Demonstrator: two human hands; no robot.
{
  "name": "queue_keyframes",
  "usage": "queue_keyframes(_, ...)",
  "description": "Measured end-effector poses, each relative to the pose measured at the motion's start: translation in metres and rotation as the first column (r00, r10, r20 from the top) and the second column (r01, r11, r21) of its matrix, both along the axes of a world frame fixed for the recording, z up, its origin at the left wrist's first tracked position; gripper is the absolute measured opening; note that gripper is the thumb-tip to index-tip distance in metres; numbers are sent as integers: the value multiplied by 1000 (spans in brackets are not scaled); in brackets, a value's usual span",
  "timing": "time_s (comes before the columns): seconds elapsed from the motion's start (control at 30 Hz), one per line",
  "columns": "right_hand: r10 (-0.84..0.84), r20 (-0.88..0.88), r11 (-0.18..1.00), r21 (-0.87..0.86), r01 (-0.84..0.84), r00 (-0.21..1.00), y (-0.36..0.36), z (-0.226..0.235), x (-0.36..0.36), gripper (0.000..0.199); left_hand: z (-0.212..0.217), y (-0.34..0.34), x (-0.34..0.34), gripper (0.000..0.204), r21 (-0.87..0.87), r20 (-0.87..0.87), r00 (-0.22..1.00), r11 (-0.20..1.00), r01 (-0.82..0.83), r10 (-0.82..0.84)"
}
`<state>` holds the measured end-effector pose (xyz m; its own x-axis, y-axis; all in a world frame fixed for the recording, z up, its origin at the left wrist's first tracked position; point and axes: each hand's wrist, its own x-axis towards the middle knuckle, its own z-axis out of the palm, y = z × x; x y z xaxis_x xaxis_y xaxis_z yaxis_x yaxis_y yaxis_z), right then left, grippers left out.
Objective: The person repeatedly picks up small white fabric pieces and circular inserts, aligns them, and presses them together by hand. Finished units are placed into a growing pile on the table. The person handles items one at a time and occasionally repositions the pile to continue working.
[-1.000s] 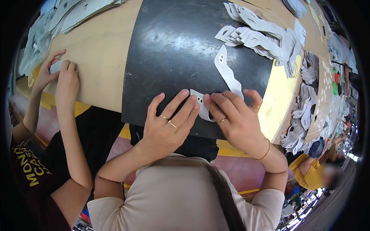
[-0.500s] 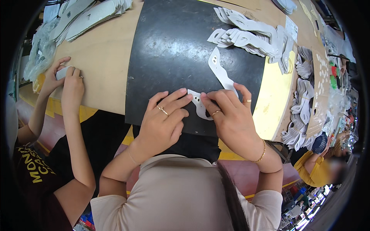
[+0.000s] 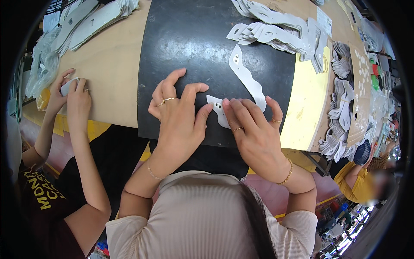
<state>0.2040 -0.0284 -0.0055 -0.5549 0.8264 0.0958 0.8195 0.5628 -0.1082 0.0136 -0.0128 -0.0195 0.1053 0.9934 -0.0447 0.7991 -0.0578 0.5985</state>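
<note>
Near the front edge of the black mat [image 3: 189, 47], a long, wavy white cut-out strip [image 3: 246, 77] lies flat, its lower end bent toward the person and pinned under both hands. One round hole shows near its far end and two small holes near its lower tip. Left hand [image 3: 179, 116] rests spread on the mat, its thumb pressing the strip's lower tip; right hand [image 3: 254, 134] lies flat over the bend, fingers pushing down on the strip. Neither hand is closed around it; both press it onto the mat. Beyond the strip, a heap of similar white cut-outs [image 3: 276, 26] lies at the mat's far right corner. Under the mat is the wooden desk [image 3: 112, 64]. At the left, another person's hands [image 3: 71, 93] hold a small pale piece at the desk's edge.
</note>
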Motion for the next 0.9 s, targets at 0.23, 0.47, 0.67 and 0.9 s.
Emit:
queue_keyframes(0.23, -5, 39, 999, 34, 4, 999, -3, -4, -1, 46, -4, -4, 5, 36, 44, -15, 1000, 999, -7, 8)
queue_keyframes(0.47, -50, -53, 997, -64, 47, 997, -1, 2, 0, 46, -8, -7, 12, 33, 72, 45, 998, 996, -44, 41)
queue_keyframes(0.67, -17, -109, 996, -90, 8, 994, -8, 2, 6, 44, -4, -8, 12, 20, 10, -13, 1000, 1000, -9, 9)
queue_keyframes(0.9, 17, -81, 999, -42, -20, 997, -8, -1, 6, 43, -4, -8, 11, 18, 15, -33, 999, 1000, 3, -3)
